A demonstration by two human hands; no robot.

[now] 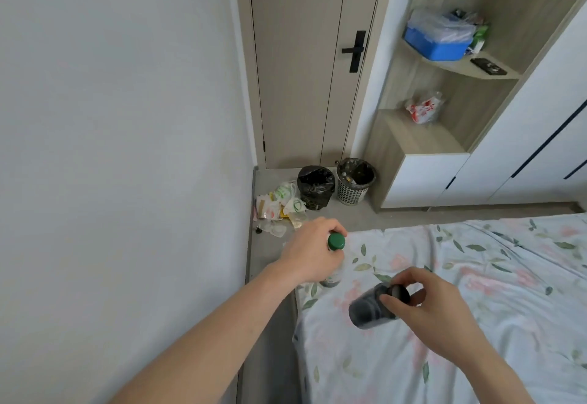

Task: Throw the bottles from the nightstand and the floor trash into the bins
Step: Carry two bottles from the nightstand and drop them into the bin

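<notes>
My left hand [309,252] holds one bottle [431,241] over the bed's [476,276] near-left corner; my right hand [428,305] holds another bottle [370,308] further right. Far ahead, two bins [316,187] stand before the door [305,70], floor trash [279,206] left of them.

Grey floor [343,216], two lined bins [316,187] by the door, wrapper litter [279,210] beside the left bin
</notes>
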